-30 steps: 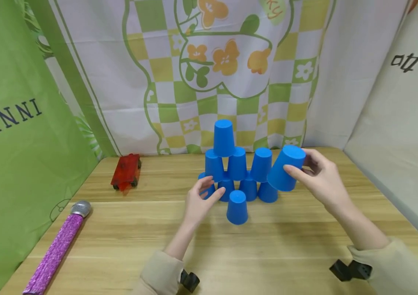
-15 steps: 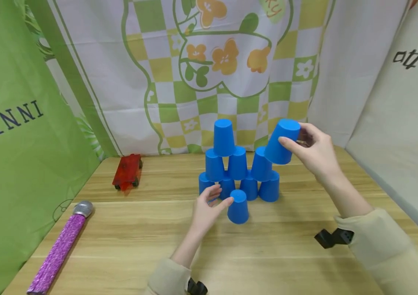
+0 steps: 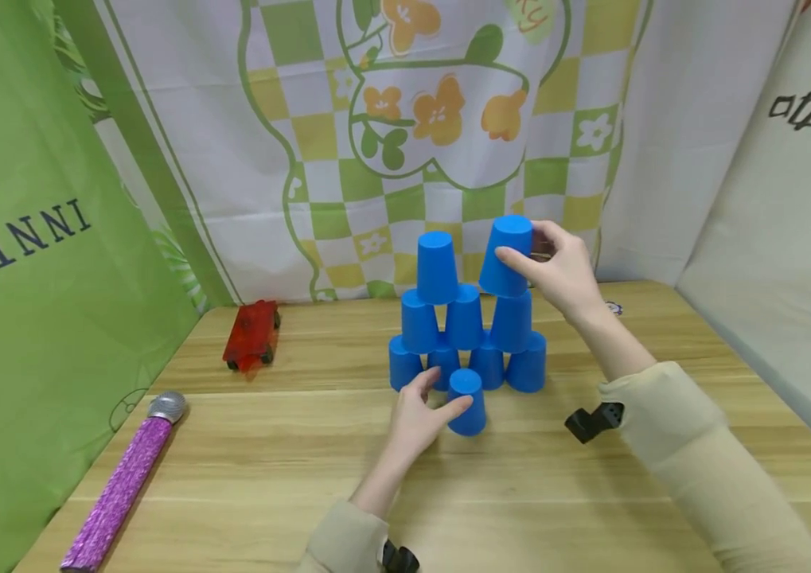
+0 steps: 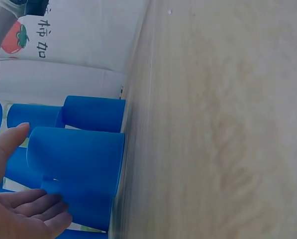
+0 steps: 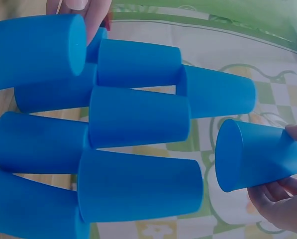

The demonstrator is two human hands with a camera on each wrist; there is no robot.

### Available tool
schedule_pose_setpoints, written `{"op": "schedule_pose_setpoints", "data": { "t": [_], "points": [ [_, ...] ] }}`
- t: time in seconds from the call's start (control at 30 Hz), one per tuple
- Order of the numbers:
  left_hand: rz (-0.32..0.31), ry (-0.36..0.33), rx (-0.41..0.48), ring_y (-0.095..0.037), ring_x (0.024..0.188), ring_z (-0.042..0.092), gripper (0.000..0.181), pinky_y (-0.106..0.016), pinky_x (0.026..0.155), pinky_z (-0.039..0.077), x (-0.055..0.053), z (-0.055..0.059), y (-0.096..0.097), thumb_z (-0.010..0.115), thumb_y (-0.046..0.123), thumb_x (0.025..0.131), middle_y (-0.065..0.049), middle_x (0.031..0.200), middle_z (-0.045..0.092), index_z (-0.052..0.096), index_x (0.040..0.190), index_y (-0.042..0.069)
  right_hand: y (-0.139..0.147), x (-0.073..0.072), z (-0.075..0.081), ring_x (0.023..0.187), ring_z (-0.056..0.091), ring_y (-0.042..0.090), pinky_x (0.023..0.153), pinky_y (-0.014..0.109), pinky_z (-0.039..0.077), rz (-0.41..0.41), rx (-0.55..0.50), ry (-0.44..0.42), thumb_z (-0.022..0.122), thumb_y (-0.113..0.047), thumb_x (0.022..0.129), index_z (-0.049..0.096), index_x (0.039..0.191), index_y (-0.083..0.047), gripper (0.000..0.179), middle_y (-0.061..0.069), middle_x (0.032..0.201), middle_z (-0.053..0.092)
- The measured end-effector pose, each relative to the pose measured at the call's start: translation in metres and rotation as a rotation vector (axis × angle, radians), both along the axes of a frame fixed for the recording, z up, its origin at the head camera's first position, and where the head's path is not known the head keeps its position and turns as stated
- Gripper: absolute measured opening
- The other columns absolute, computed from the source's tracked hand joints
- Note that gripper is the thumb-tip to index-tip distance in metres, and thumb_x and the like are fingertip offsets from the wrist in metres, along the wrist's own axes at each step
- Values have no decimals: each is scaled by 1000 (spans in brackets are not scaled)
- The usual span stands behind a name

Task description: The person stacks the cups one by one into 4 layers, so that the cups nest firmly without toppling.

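My right hand [image 3: 566, 274] pinches an upside-down blue plastic cup [image 3: 508, 259] between thumb and fingers. In the right wrist view, this held cup [image 5: 260, 155] shows apart from the stacked ones. Below is a pyramid of upturned blue cups: several form the bottom row, three stand above, and a single cup [image 3: 437, 267] tops the left pair. The held cup hangs close over the right cup [image 3: 512, 322] of the middle row. A lone blue cup [image 3: 468, 410] stands in front. Beside it, my left hand [image 3: 415, 422] is spread, its extended fingers [image 4: 44, 209] holding nothing.
A red toy car [image 3: 251, 334] lies at the back left of the wooden table [image 3: 269, 477]. Along the left edge is a microphone [image 3: 126, 481] with a glittery purple handle. A patterned curtain [image 3: 391, 207] hangs right behind the pyramid.
My right hand has lifted the cup and carried it left, from beside the pyramid to above its middle row. My left hand has moved right, to the lone front cup.
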State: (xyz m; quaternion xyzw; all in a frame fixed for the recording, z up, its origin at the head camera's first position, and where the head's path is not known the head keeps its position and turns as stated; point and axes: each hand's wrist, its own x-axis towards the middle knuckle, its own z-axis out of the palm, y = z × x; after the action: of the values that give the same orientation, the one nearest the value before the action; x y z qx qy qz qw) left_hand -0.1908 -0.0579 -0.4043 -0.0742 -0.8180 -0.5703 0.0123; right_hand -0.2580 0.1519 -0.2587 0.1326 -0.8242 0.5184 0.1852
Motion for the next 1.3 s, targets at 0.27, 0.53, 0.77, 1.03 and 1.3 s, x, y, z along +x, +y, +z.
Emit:
{"op": "schedule_pose_setpoints", "data": {
  "t": [0.27,0.53,0.77,1.03,1.3],
  "points": [
    [-54,-38,-39,-34,128,48,69,-52,107,38,-8,-8,1,73,34,82,-18,137,51,45,135,1,-14,-13,-10,110,58,34,98,48,47,38,41,12,65,-32,88,51,127,1,53,22,118,60],
    [-47,-11,-46,-33,123,52,63,-51,104,42,-11,-7,4,75,30,81,-18,132,55,50,131,1,-17,-17,-17,113,57,36,99,49,47,8,50,-20,65,-34,88,49,129,2,56,23,121,59],
    [-42,6,-71,-33,120,54,61,-50,103,43,-13,-5,6,76,29,79,-17,129,57,51,128,2,-18,-17,-17,112,58,36,98,49,47,14,47,-12,65,-34,88,49,128,2,56,23,121,59],
    [-36,22,-105,-32,117,56,60,-48,99,47,-13,-5,9,76,27,79,-18,127,58,52,127,1,-19,-18,-17,114,56,36,100,48,46,19,43,-23,65,-32,88,48,129,2,56,23,122,57],
    [-32,12,-82,-33,115,57,55,-48,98,48,-15,-8,9,77,24,79,-18,124,59,54,123,0,-19,-18,-20,115,55,36,101,48,45,28,38,-37,66,-32,88,47,130,2,58,22,124,57]
  ]
}}
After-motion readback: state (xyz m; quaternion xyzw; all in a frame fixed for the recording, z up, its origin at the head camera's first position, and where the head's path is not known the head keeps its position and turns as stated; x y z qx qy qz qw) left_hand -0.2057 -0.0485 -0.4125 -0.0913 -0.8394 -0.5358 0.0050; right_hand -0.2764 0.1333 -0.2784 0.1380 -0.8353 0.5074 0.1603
